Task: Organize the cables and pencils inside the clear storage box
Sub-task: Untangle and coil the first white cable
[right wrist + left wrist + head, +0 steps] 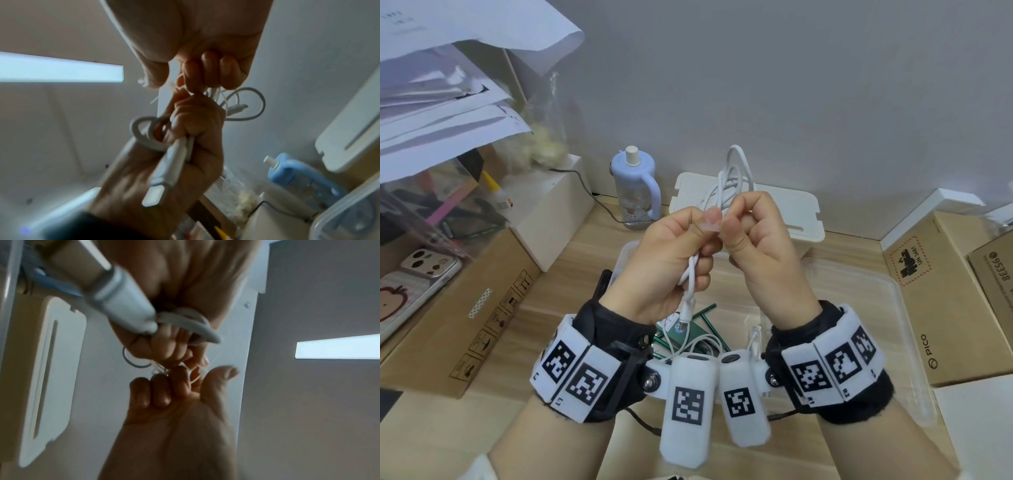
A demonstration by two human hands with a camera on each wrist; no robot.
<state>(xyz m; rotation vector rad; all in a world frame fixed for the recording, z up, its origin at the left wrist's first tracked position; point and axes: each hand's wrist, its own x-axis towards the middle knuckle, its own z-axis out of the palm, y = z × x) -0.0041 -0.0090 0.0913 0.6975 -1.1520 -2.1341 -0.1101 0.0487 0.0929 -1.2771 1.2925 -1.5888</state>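
A coiled white cable is held up over the clear storage box. My left hand grips the bundle in a fist, and its plug hangs down below the palm. My right hand meets it, with its fingers curled and its thumb and forefinger pinching a thin pale tie at the bundle. In the right wrist view the left hand holds the cable, whose plug points at the camera. Green pencils and another white cable lie in the box.
A blue bottle and a white lidded bin stand behind the box. Cardboard boxes flank it on the left and right. Two phones lie on the left box, under stacked papers.
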